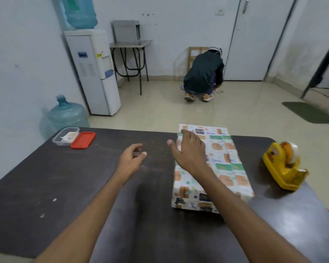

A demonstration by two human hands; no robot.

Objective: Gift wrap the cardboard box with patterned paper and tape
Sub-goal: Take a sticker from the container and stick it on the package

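The box (224,168), covered in white paper with orange, green and blue patterns, lies lengthwise on the dark table (84,186), right of centre. My right hand (190,150) hovers over the box's far left part, fingers spread, holding nothing. My left hand (132,156) floats above the bare table left of the box, fingers loosely curled and apart, empty. A yellow tape dispenser (283,166) with a roll of clear tape stands to the right of the box.
A clear plastic container (65,136) and its red lid (83,140) sit at the table's far left corner. Beyond the table are a water dispenser (95,71), a water jug (66,114) on the floor, and a crouching person (203,74).
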